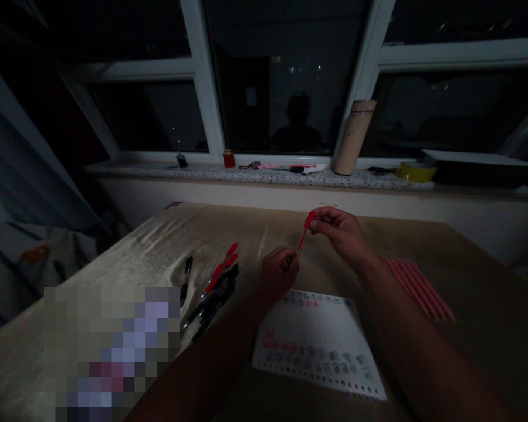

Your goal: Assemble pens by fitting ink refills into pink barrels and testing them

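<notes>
A red pen (303, 237) slants between my two hands above the tabletop. Its red upper part is pinched by the fingers of my right hand (341, 233). My left hand (281, 269) is closed around the lower end, hiding the tip. The thin stretch between the hands looks clear with red inside. Just below my hands lies a sheet of lined notebook paper (321, 322) with perforated edge and rows of black and red marks. Left of my left arm are red pens (222, 269) and a bundle of black pens (215, 296).
A single black pen (186, 280) lies left of the bundle. Several pink pencil-like sticks (418, 287) sit side by side at the right. On the windowsill (158, 171) stand a tan cylinder (355, 138), a small red jar (229, 159) and yellow tape (416, 172). A blurred patch covers the lower left.
</notes>
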{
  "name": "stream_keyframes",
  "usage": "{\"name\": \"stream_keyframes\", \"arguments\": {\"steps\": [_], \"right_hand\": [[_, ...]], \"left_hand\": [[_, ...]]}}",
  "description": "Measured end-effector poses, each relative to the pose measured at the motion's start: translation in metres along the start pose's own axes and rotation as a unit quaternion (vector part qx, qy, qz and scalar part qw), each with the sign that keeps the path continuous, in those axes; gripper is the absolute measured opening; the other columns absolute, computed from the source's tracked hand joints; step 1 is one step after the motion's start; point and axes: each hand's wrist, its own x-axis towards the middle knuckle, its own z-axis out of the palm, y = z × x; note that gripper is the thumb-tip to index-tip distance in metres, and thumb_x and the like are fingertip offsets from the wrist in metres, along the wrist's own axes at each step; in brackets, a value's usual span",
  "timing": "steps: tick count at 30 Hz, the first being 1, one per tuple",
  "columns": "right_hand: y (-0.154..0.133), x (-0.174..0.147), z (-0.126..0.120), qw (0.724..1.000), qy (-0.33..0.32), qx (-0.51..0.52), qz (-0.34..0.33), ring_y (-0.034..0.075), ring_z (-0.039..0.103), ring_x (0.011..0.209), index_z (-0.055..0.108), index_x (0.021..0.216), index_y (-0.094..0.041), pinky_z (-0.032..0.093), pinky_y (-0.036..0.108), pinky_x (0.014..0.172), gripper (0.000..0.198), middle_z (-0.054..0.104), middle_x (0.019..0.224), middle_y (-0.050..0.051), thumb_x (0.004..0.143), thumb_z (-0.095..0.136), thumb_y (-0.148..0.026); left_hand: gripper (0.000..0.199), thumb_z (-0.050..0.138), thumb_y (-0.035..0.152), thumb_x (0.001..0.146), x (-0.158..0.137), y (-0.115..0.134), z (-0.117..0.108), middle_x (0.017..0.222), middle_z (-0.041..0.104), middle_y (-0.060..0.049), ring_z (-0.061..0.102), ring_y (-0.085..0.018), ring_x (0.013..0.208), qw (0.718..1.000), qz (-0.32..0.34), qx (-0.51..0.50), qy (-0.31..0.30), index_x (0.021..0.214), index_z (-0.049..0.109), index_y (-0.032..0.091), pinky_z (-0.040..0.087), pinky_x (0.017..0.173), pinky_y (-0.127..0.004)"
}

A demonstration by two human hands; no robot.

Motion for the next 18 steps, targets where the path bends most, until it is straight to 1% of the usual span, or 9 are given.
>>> {"name": "stream_keyframes", "arguments": {"steps": [6,18], "right_hand": [[0.0039,0.0002,-0.0013,0.999,-0.026,-0.016,0.012,0.013,0.059,0.068,0.065,0.079,-0.017,0.046,0.027,0.067,0.021,0.067,0.074,0.002,0.061,0.074,-0.024],[0.0032,-0.0005,-0.0020,0.996,-0.067,-0.047,0.031,0.012,0.058,0.066,0.063,0.077,-0.016,0.045,0.027,0.066,0.023,0.065,0.072,0.001,0.060,0.075,-0.026]], "left_hand": [[0.014,0.050,0.023,0.080,0.0006,-0.0005,-0.0007,0.074,0.060,-0.002,0.050,-0.009,0.057,1.000,0.004,0.000,0.003,0.080,0.062,0.015,0.041,0.058,-0.021],[0.015,0.050,0.024,0.081,0.0000,-0.0007,-0.0004,0.074,0.059,-0.002,0.050,-0.009,0.057,1.000,0.008,-0.005,0.011,0.082,0.062,0.015,0.041,0.057,-0.021]]}}
